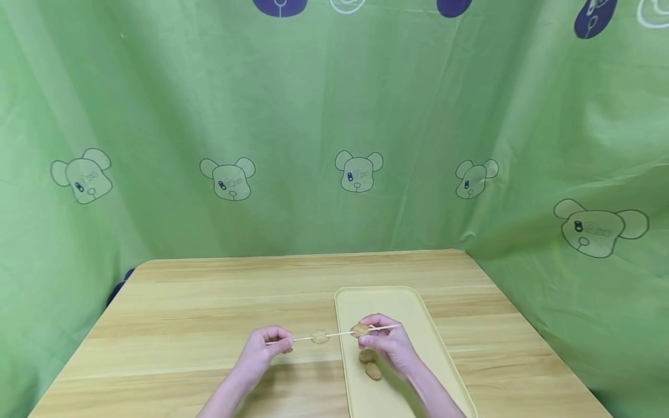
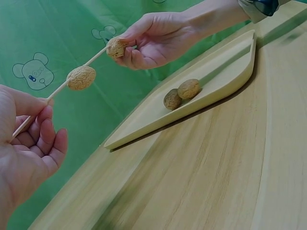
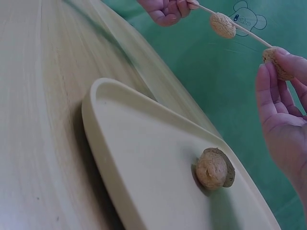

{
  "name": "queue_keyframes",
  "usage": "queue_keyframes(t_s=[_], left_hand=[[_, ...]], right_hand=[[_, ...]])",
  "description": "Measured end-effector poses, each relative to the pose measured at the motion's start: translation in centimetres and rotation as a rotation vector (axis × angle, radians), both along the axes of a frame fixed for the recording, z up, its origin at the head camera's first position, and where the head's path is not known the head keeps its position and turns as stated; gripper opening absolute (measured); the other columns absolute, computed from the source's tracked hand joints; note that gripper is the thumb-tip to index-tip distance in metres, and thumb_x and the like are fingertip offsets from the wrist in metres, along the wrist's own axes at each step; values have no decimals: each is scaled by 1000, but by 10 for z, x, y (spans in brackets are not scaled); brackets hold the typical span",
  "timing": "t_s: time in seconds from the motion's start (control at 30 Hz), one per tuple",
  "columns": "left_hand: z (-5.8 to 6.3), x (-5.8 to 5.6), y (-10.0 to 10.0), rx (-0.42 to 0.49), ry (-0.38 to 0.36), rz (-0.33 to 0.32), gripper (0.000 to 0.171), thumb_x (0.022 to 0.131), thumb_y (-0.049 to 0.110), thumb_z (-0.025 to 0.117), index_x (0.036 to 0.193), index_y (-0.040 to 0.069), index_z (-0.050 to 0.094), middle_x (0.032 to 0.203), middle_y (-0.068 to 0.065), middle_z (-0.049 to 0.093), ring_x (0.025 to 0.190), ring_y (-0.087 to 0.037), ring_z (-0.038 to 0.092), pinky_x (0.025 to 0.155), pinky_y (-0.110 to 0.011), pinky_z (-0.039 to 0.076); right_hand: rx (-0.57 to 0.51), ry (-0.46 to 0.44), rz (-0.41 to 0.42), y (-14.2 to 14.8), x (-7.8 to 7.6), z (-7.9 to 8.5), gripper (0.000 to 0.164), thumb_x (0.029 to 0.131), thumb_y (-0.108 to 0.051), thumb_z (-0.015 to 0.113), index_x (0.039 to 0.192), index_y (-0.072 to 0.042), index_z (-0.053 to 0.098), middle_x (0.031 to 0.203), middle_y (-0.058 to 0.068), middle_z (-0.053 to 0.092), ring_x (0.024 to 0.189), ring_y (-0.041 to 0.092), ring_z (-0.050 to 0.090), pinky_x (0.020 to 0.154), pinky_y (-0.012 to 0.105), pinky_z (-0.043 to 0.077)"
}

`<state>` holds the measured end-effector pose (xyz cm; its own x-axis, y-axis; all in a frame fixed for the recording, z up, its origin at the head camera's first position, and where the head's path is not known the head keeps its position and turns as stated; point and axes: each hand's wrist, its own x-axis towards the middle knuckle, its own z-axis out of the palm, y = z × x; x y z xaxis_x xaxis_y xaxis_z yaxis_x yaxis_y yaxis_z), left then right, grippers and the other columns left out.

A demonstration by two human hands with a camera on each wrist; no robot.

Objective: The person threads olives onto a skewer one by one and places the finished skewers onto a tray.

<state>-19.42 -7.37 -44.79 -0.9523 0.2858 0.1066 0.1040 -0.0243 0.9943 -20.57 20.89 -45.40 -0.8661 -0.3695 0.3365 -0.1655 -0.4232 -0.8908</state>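
A thin wooden skewer (image 1: 338, 334) stretches roughly level between both hands above the table and tray. Near its left end, the left hand (image 1: 263, 348) pinches it between thumb and fingers. A wrinkled tan oval ball (image 2: 81, 78) is threaded on the skewer, apart from both hands. The right hand (image 1: 391, 346) grips a second wrinkled ball (image 3: 277, 63) with its fingertips, at the skewer's right part. In the head view, a length of skewer shows beyond this second ball, over the right hand. A small brown patch at the left fingertips is too small to identify.
A long cream tray (image 1: 402, 302) with a low rim lies on the wooden table (image 1: 209, 307), right of the middle. Two more wrinkled balls (image 2: 189, 88) rest side by side in it. Green curtains (image 1: 292, 116) with bear prints hang behind and beside the table.
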Motion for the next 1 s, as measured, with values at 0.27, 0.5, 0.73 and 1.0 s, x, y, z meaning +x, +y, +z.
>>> queue_keyframes(t_s=[0.27,0.5,0.73,1.0], left_hand=[[0,0,1,-2,-8,9,24,82,2,61,93,-18,56,78,-7,60,72,-11,56,76,-27,48],[-1,-1,2,4,-2,10,23,82,1,61,92,-19,56,78,-11,59,72,-11,56,75,-26,48],[-1,0,3,17,5,1,23,82,1,60,92,-19,56,77,-5,59,71,-10,55,74,-26,48],[-3,0,5,32,1,-3,20,84,-2,58,92,-20,55,76,-3,59,70,-10,55,73,-26,48]], right_hand=[[2,3,1,-3,-2,-2,35,77,17,55,97,-9,66,90,4,69,74,12,65,69,24,53],[17,-6,-2,-5,-2,-2,32,76,15,57,97,-9,65,90,3,68,74,12,65,70,24,53],[6,-29,9,-8,-1,-3,32,77,16,56,96,-8,64,90,3,68,74,12,64,70,24,53],[66,-62,-29,-11,0,-4,31,76,15,57,96,-9,63,90,3,66,73,13,63,71,24,52]])
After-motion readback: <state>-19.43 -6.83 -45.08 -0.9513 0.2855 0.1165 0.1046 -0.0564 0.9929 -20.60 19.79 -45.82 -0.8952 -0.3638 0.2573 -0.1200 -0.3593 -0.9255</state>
